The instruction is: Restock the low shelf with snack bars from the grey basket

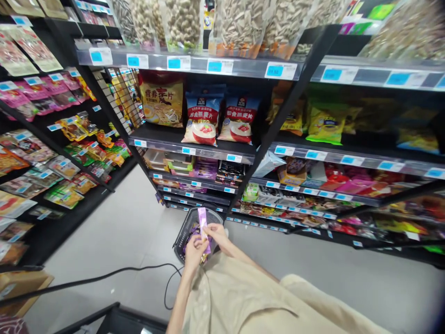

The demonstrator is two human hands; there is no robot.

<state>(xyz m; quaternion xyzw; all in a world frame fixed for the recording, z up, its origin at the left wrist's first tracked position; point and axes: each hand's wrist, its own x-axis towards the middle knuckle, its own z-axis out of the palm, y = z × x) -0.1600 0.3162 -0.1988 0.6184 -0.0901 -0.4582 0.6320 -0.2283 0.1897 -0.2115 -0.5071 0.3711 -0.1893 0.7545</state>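
Both my hands meet low in the middle of the head view, over a dark shopping basket [183, 233] that stands on the floor. My left hand [194, 252] is closed on the lower part of a slim purple packet [202, 220]. My right hand [218, 233] is closed on the same packet from the right. The packet stands upright above the basket. Several more purple packets lie inside the basket.
Black shelves full of snack bags surround me, with oat bags [203, 118] ahead and flat packets [73, 167] on the left rack. A black cable [104, 277] runs across the grey floor. A cardboard box [21, 285] sits at the lower left. My beige clothing [250, 301] fills the bottom.
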